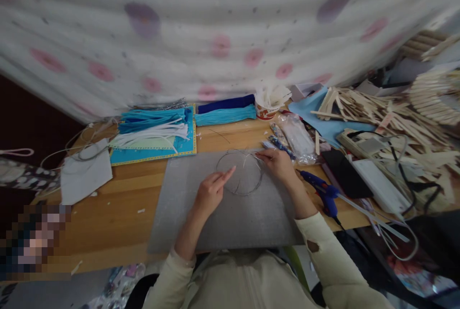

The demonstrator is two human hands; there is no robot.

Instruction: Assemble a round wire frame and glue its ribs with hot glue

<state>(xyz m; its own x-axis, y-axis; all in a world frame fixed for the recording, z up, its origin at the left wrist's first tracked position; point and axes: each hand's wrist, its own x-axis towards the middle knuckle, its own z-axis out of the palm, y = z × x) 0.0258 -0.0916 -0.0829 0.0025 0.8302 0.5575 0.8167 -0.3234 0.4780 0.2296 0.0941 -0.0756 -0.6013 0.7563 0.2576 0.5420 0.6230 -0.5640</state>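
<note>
A thin wire ring (247, 193), with fine wire ends crossing its inside, is over a grey mat (187, 213) in the middle of the table. My right hand (276, 163) pinches the ring's upper right edge between thumb and fingertips. On the ring's left side is my left hand (212, 191), its index finger stretched out towards the inside of the ring and the other fingers loosely curled. Nothing shows in the left hand; whether its fingertip touches the wire I cannot tell.
Blue and white pipe cleaners (154, 124) lie on a blue board at the back left. A paper cup (266, 110) stands behind. To the right are a blue glue gun (323, 189), a black phone (347, 175) and a heap of wooden sticks (381, 112). A patterned curtain (215, 26) hangs behind.
</note>
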